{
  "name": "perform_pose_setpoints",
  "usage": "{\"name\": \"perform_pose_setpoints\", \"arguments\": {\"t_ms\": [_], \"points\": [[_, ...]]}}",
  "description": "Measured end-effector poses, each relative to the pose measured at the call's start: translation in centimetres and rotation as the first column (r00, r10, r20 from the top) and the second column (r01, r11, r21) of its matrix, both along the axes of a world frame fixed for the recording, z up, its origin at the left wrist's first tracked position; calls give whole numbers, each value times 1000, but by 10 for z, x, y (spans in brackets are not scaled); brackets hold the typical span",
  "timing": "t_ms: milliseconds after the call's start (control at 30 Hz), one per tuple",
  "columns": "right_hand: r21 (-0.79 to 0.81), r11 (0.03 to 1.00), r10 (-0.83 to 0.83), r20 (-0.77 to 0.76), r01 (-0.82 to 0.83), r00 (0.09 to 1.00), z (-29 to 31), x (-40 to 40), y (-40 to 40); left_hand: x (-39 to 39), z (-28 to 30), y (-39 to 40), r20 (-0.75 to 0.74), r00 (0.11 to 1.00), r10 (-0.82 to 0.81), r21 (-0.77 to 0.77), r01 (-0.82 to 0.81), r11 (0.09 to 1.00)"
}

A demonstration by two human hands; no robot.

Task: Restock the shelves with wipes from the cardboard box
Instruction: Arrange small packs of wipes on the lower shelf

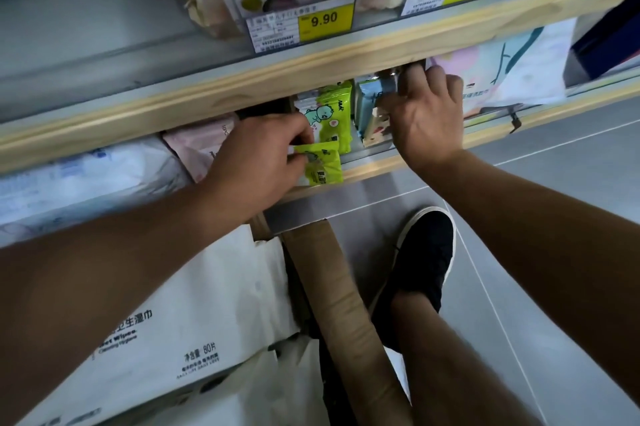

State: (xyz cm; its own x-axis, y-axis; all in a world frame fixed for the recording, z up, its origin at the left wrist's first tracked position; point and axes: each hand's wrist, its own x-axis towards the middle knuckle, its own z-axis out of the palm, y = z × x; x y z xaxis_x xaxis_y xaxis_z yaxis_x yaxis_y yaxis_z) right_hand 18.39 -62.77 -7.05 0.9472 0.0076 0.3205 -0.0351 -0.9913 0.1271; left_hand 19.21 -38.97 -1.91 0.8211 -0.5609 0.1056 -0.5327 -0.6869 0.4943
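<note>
My left hand [258, 157] pinches a small lime-green wipes pack [323, 164] at the front edge of the lower wooden shelf [367, 167]. More green packs [334, 110] stand upright just behind it. My right hand [424, 117] reaches under the upper shelf and grips light-blue wipes packs [369, 102] standing in the row to the right of the green ones. The cardboard box [332, 294] sits on the floor below, one flap raised, with large white wipes packs [194, 321] in it.
The upper shelf [311, 58] carries big wipes packs and yellow price tags [323, 20] reading 9.90 and 5.00. Pink and white packs [197, 145] fill the lower shelf's left part. A pastel bag [512, 69] lies at right. My black shoe [419, 270] stands on grey floor tiles.
</note>
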Motion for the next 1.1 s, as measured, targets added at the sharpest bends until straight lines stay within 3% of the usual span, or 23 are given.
{"name": "perform_pose_setpoints", "arguments": {"t_ms": [267, 433, 633, 800, 1100], "points": [[235, 972, 11, -118, 17, 993, -2, -14, 7, -6, 7, -9, 7, 1000, -2, 20, 2, 1000], [361, 932, 45, -233, 43, 972, -7, -35, 4, -9, 10, -20, 45, 995, 87, 45, -89, 995], [326, 935, 3, -406, 142, 914, -15, -49, 2, -5, -1, -40, 98, 965, 242, -14, -242, 970], [369, 913, -5, -412, 172, 911, -17, -62, 6, -4, -22, -54, 111, 941, 319, -20, -319, 948], [407, 901, 22, -391, 152, 920, -26, -67, 14, 11, -50, -65, 118, 948, 297, 116, -310, 944]]}}
